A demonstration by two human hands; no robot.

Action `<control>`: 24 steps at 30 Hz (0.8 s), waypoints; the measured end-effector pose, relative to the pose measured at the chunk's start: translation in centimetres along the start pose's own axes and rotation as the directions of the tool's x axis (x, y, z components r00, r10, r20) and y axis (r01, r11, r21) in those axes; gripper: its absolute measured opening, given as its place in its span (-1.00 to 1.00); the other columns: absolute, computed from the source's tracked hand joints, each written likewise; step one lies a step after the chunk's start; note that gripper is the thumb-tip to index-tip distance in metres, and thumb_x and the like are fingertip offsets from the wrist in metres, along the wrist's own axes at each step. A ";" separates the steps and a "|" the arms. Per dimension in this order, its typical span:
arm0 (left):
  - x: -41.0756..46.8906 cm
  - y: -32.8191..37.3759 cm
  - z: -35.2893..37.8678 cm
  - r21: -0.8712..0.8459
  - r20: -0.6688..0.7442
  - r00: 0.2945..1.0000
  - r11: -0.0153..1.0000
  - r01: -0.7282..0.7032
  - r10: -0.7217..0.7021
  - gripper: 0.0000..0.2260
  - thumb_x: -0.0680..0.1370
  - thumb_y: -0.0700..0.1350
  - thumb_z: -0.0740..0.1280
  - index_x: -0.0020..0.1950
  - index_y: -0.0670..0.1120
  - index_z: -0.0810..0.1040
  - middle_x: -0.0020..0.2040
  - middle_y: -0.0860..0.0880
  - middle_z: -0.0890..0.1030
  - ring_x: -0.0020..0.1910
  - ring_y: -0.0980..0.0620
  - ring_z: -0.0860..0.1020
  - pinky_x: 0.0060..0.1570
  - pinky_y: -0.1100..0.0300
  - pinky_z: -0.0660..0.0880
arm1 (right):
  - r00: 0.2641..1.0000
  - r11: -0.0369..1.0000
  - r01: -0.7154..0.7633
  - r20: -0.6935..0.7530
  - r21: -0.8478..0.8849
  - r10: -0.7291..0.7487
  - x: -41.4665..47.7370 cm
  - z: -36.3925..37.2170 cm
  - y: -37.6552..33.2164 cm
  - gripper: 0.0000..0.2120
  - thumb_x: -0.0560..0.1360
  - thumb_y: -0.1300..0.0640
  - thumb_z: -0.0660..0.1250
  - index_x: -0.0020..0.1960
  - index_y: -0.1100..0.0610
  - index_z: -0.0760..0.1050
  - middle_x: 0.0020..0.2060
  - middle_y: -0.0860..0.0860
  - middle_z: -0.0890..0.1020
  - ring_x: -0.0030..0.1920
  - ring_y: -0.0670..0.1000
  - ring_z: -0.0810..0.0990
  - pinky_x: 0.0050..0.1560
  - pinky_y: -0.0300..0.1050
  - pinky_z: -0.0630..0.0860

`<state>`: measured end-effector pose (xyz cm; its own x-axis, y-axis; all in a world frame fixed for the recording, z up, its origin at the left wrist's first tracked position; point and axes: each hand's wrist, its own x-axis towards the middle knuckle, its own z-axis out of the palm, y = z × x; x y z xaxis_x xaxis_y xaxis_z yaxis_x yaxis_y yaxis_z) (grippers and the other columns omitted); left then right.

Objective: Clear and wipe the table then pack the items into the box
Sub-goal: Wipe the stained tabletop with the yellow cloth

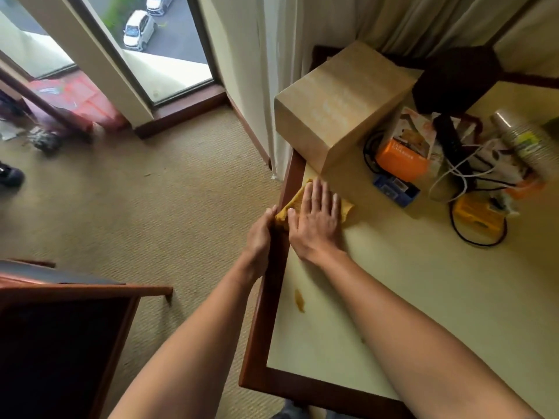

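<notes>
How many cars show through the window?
2, both white: the near car at the picture's upper left, the far car beyond it, cut by the top edge. Others may be hidden.

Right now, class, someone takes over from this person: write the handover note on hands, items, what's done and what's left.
Right hand: flat, pressing the yellow cloth on the table.
Left hand: at the wooden rim beside the cloth, fingers hidden.
Box: shut, far corner.
Orange packet and cup stack: unpacked beside it.
Done: wiping begun.
Left: brown stain, clearing, packing.
</notes>
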<state>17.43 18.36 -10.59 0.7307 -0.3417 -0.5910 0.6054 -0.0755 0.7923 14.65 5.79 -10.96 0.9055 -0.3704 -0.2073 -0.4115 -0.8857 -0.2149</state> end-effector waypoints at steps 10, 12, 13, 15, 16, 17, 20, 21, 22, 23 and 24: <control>-11.6 -5.7 -3.6 -0.070 -0.040 0.996 0.994 0.082 -0.085 -0.53 0.74 0.12 -0.03 0.46 -0.04 0.51 0.36 0.02 0.62 0.41 0.07 0.52 0.50 0.03 0.33 | 0.878 0.875 0.478 0.090 -0.081 -0.471 -17.2 3.4 3.8 -0.27 0.61 -0.20 0.08 0.62 0.22 0.11 0.63 0.16 0.09 0.61 0.20 0.10 0.56 0.18 0.01; -13.2 -6.3 -2.6 0.047 -0.042 0.999 0.999 0.010 -0.008 -0.59 0.76 0.04 -0.02 0.50 0.00 0.46 0.36 0.13 0.61 0.39 0.20 0.51 0.45 0.18 0.37 | 0.920 0.911 0.392 0.062 -0.128 -0.388 -16.5 2.1 8.7 -0.28 0.60 -0.19 0.05 0.62 0.21 0.12 0.62 0.16 0.10 0.60 0.22 0.14 0.56 0.17 0.01; -13.6 -6.3 -2.3 0.124 -0.054 0.998 0.992 -0.033 0.040 -0.59 0.76 0.04 0.00 0.55 -0.01 0.39 0.44 0.12 0.54 0.45 0.20 0.44 0.49 0.18 0.31 | 0.955 0.946 0.297 0.054 -0.134 -0.292 -15.6 1.2 10.9 -0.28 0.61 -0.19 0.00 0.64 0.19 0.05 0.63 0.14 0.05 0.62 0.19 0.07 0.58 0.16 -0.03; -13.8 -6.7 -1.9 0.216 -0.073 0.993 0.974 -0.071 0.089 -0.53 0.75 0.09 0.02 0.64 -0.03 0.24 0.60 0.06 0.33 0.57 0.17 0.26 0.59 0.12 0.12 | 0.998 0.993 0.058 0.035 -0.099 -0.055 -13.5 -0.5 13.5 -0.29 0.63 -0.20 -0.13 0.65 0.17 -0.10 0.64 0.11 -0.06 0.64 0.15 -0.08 0.60 0.19 -0.09; -13.8 -7.0 -1.8 0.220 -0.084 0.993 0.973 -0.063 0.083 -0.48 0.73 0.17 0.03 0.65 0.00 0.21 0.62 0.07 0.29 0.58 0.16 0.23 0.61 0.09 0.08 | 0.999 0.996 -0.045 0.010 -0.072 0.046 -12.7 -1.0 13.5 -0.30 0.63 -0.20 -0.18 0.65 0.17 -0.14 0.64 0.12 -0.09 0.64 0.16 -0.11 0.60 0.21 -0.10; -13.5 -7.1 -1.9 0.221 -0.101 0.993 0.974 -0.042 0.066 -0.43 0.69 0.25 0.03 0.65 0.03 0.21 0.62 0.08 0.30 0.58 0.15 0.24 0.62 0.03 0.09 | 0.993 0.992 -0.114 -0.010 -0.051 0.113 -11.9 -1.0 12.2 -0.30 0.63 -0.18 -0.20 0.65 0.18 -0.16 0.64 0.13 -0.12 0.64 0.16 -0.14 0.60 0.23 -0.11; -13.3 -7.3 -1.8 0.088 -0.083 0.996 0.996 -0.015 0.022 -0.50 0.73 0.15 -0.03 0.59 -0.03 0.34 0.50 -0.03 0.49 0.49 0.02 0.43 0.53 -0.01 0.28 | 0.999 0.999 -0.042 0.023 0.000 0.042 -12.1 0.3 4.9 -0.31 0.64 -0.13 -0.14 0.64 0.19 -0.22 0.63 0.13 -0.21 0.62 0.18 -0.24 0.59 0.23 -0.17; -13.3 -7.2 -1.9 0.001 -0.088 0.996 1.000 -0.006 0.006 -0.52 0.74 0.06 -0.06 0.56 -0.09 0.38 0.46 -0.08 0.53 0.46 -0.02 0.47 0.50 0.01 0.33 | 0.997 0.998 0.056 0.051 0.010 -0.056 -13.2 1.0 2.3 -0.31 0.63 -0.12 -0.11 0.64 0.18 -0.22 0.63 0.12 -0.22 0.62 0.17 -0.27 0.59 0.22 -0.18; -13.1 -7.3 -1.9 -0.066 -0.096 0.995 0.998 -0.006 0.000 -0.52 0.74 0.00 -0.08 0.55 -0.14 0.38 0.45 -0.11 0.54 0.45 -0.05 0.48 0.50 0.01 0.33 | 0.985 0.988 0.152 0.083 0.020 -0.153 -14.8 1.8 0.4 -0.30 0.63 -0.11 -0.08 0.64 0.17 -0.22 0.63 0.10 -0.23 0.61 0.15 -0.30 0.60 0.21 -0.19; -13.4 -7.2 -1.9 -0.100 -0.111 0.994 0.995 -0.001 -0.011 -0.52 0.73 -0.03 -0.08 0.56 -0.17 0.36 0.46 -0.13 0.52 0.48 -0.06 0.45 0.53 0.00 0.30 | 0.964 0.972 0.235 0.119 0.029 -0.237 -16.6 2.2 -0.7 -0.29 0.62 -0.10 -0.05 0.65 0.15 -0.22 0.63 0.08 -0.23 0.61 0.12 -0.31 0.60 0.19 -0.20; -13.3 -7.8 -2.3 -0.111 -0.123 0.992 0.994 -0.004 -0.010 -0.51 0.72 -0.03 -0.07 0.57 -0.17 0.35 0.48 -0.13 0.50 0.50 -0.06 0.43 0.56 -0.02 0.26 | 0.942 0.953 0.301 0.142 0.042 -0.304 -18.3 2.7 -1.0 -0.29 0.62 -0.10 -0.02 0.65 0.12 -0.21 0.63 0.05 -0.22 0.61 0.10 -0.31 0.60 0.18 -0.21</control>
<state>3.70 25.63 -9.25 0.7581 -0.2236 -0.6126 0.6337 0.0306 0.7730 -1.84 14.20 -9.53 0.9632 -0.0396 -0.2658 -0.1236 -0.9436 -0.3071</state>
